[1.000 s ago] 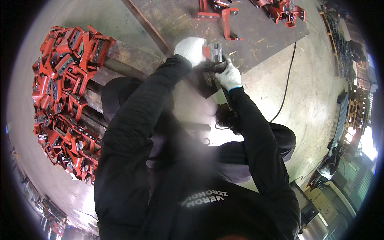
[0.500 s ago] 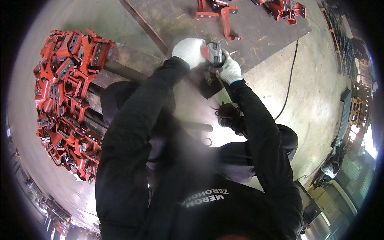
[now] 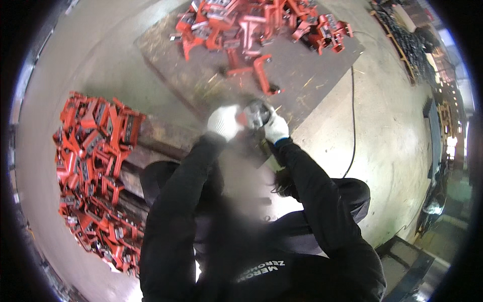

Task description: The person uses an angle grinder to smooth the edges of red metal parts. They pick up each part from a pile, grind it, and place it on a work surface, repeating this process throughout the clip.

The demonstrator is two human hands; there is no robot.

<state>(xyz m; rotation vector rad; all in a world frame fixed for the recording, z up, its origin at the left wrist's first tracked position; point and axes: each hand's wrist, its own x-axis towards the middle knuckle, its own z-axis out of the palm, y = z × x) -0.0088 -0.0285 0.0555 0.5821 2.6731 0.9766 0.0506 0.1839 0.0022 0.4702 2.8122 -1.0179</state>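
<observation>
Grip closed on both sides: left hand (image 3: 224, 122) around the red end of a red-and-grey piece (image 3: 256, 114), right hand (image 3: 276, 128) clasping its grey end, by the near corner of a metal sheet (image 3: 314, 75). Partway through, I judge: one piece in hand, far heap (image 3: 216, 22) and left heap (image 3: 95, 171) of red brackets; which is finished, can't tell. Hands blurred, fingertips mostly hidden; far heap cut off; dark object (image 3: 285, 184) beside right forearm unclear.
</observation>
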